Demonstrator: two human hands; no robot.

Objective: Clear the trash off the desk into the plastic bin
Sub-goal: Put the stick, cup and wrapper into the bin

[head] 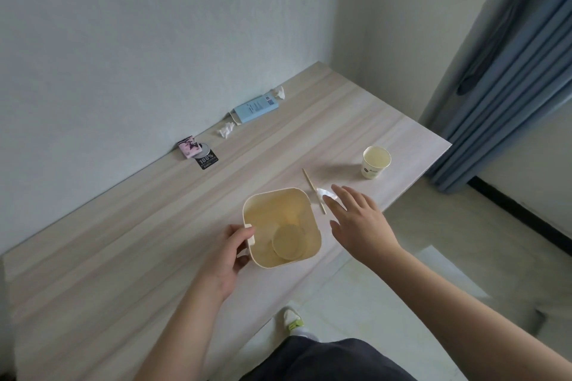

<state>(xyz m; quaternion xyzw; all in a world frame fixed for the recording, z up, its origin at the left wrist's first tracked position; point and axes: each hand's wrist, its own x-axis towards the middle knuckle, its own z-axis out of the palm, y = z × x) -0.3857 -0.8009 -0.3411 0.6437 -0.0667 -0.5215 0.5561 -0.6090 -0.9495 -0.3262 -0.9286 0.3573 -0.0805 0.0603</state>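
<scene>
A cream plastic bin [312,219] is held near the desk's front edge, and my left hand [230,254] grips its left rim. A paper cup lies inside the bin. My right hand [356,219] hovers open just right of the bin, fingers spread over a small white crumpled paper [325,194]. A thin wooden stick [313,190] lies beside that paper. A paper cup [375,162] stands upright further right. Two crumpled tissues [226,130] [279,91] lie along the wall.
A light blue box [256,108] lies by the wall between the tissues. A pink packet [189,147] and a black card [206,159] lie further left. The wooden desk [123,241] ends at the right near blue curtains [510,86]. Floor lies below.
</scene>
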